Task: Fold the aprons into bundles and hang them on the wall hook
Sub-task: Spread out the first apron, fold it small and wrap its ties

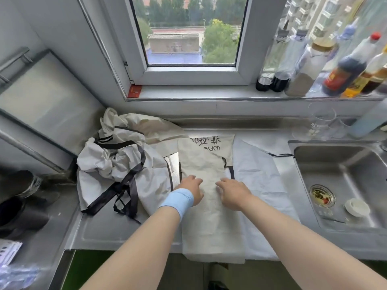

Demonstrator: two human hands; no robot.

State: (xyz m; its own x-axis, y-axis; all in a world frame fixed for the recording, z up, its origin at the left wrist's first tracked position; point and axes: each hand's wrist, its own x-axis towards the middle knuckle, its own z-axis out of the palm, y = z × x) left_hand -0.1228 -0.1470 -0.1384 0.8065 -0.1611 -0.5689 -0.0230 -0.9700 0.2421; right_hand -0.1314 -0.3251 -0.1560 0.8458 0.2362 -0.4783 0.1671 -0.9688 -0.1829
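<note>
**Head view: apron pressed flat beside the sink**

The apron, folded into a long strip, lies on the counter just left of the sink, and its near end droops over the counter edge. The left hand and right hand rest side by side on its middle, fingers extended and pressing, gripping nothing. Farther left of the sink sits a crumpled heap of aprons with black ties. The cloth looks thin, light and limp, so it would likely slump unless bundled tightly. The drooping near end seems the best place to take hold.
</note>
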